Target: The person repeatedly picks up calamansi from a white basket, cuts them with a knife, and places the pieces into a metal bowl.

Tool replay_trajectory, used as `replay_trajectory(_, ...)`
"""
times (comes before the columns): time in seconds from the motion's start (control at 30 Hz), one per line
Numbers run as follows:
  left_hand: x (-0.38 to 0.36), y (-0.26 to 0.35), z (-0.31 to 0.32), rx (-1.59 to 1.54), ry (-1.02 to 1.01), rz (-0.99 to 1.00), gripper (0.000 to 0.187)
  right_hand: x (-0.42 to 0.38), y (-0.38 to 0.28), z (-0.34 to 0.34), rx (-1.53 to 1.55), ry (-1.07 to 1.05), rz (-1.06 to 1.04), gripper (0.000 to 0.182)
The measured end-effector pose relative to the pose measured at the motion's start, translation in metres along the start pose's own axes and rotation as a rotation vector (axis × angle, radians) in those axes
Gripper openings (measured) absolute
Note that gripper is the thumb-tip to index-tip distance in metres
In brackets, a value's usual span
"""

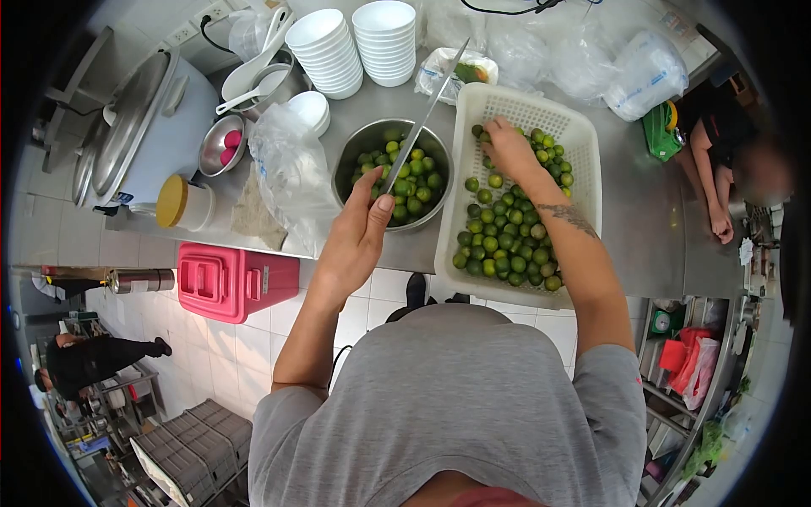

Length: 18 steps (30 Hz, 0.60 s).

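Observation:
In the head view, a long knife (428,110) is gripped in my left hand (361,221), its blade slanting up and away over the steel pot. That steel pot (340,173) contains many green limes (414,188). My right hand (510,150) reaches into a white perforated plastic basket (589,198), fingers curled downward among limes near its far left side. One lime (478,132) shows beside the fingertips; whatever lies inside the fingers is hidden. More limes (507,232) are heaped toward the basket's near end.
Stacked white bowls (384,42), a foam tray (429,69) and plastic bags (646,76) line the back. A clear bag (291,173), yellow-lidded tub (175,201) and large pot (173,127) stand left. A pink bin (274,279) is below. Another person's arms (714,190) rest at right.

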<state>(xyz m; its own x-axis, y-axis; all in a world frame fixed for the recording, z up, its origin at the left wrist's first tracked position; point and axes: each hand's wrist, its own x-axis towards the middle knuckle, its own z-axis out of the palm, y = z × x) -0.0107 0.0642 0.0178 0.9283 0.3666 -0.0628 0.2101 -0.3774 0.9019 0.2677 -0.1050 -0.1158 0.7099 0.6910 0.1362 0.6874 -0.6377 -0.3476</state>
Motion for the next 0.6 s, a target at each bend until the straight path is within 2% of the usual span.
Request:
replay_trajectory(0.07, -0.003, 0.004, -0.001, -0.029, -0.016, -0.022, 0.054, -0.009, -0.011, -0.024, 0.436, -0.009, 0.201, 0.037)
replay_trajectory(0.17, -0.006, 0.001, 0.002, -0.070, -0.039, -0.018, 0.054, -0.033, -0.030, -0.049, 1.573, -0.042, 0.344, 0.034)
replay_trajectory(0.27, -0.008, 0.006, 0.004, -0.102, -0.127, -0.037, 0.053, -0.054, -0.054, -0.065, 1.791, -0.103, 0.301, 0.032)
replay_trajectory(0.43, -0.009, -0.001, 0.017, -0.012, -0.216, 0.048, 0.055, -0.068, -0.085, -0.066, 1.725, -0.011, 0.246, 0.029)
replay_trajectory(0.6, -0.015, -0.003, 0.027, 0.137, -0.183, 0.067, 0.054, -0.075, -0.106, -0.061, 1.723, 0.090, 0.238, 0.024)
